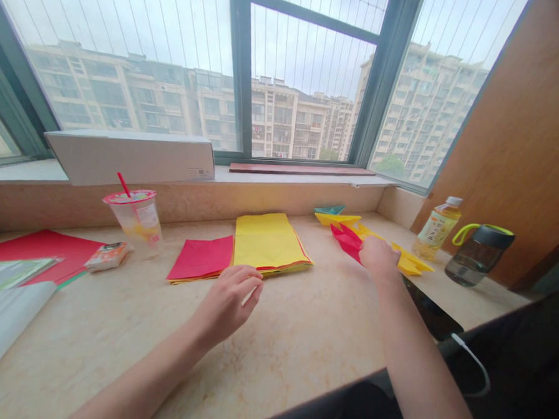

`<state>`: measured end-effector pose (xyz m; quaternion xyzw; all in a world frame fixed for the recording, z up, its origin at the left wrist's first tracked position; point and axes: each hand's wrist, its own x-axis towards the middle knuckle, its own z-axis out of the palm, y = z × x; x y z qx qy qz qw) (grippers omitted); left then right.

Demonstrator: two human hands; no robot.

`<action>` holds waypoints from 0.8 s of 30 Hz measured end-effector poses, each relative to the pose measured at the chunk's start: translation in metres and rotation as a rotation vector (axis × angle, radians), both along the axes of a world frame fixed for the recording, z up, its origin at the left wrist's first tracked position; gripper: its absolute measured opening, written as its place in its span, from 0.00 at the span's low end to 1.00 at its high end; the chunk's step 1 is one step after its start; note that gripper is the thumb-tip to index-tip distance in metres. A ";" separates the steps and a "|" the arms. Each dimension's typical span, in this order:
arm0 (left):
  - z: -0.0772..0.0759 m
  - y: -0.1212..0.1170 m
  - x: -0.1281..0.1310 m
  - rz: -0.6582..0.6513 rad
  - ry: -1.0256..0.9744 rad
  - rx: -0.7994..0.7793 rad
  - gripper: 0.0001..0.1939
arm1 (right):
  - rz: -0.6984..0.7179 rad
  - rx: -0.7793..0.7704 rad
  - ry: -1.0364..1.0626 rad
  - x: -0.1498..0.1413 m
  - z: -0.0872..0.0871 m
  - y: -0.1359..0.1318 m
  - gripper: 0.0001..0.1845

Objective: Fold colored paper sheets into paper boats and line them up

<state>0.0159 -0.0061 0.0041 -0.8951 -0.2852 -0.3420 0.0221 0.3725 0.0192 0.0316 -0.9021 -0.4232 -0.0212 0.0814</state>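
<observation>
Far-left sheets: large red paper [78,252] lies partly under a glossy green-and-grey packet [11,277], with a white plastic-like roll [11,327] in front.
Small pack: an orange-and-white soft packet [107,257] rests at the red paper's right edge.
Cup: a clear plastic cup with a patterned lid and red straw [141,221] stands upright just behind the small pack.
Left hand: the left hand [232,298] is at the near edge of the paper stacks, thumb and fingers apart, nothing visible in its grasp.
Paper stacks: a smaller red-topped stack [202,257] lies beside a larger yellow-topped stack [268,240].
Folded boats: a teal paper boat [330,209] sits behind yellow folded paper boats [338,219]; a red folded paper boat [347,241] lies in front.
Right hand: the right hand [379,255] is at the red boat's right end; its fingertips are hidden, so whether they are closed on it cannot be told.
Drinks: a clear bottle with a white cap and yellowish contents [438,229] stands left of a dark, transparent tumbler with a yellow-green loop [477,257].
</observation>
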 end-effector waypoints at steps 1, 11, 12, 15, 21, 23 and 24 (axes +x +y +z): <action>0.000 0.000 0.000 -0.002 0.001 0.003 0.07 | -0.007 0.006 -0.001 0.002 0.001 -0.001 0.17; -0.001 0.001 0.001 -0.003 0.002 0.000 0.07 | -0.141 0.019 0.037 0.028 -0.010 0.009 0.16; -0.001 0.001 0.001 0.000 0.001 0.000 0.07 | -0.139 0.021 0.042 0.029 -0.012 0.010 0.16; 0.000 0.000 0.001 0.004 -0.006 0.003 0.07 | -0.138 0.034 0.041 0.030 -0.016 0.013 0.16; -0.001 -0.001 0.000 -0.005 -0.018 0.005 0.07 | -0.124 0.056 0.026 0.030 -0.020 0.015 0.16; -0.001 -0.001 0.000 -0.009 -0.022 0.007 0.07 | -0.118 0.060 0.020 0.030 -0.021 0.015 0.16; -0.001 -0.001 0.000 -0.010 -0.025 0.006 0.07 | -0.116 0.060 0.017 0.029 -0.022 0.016 0.16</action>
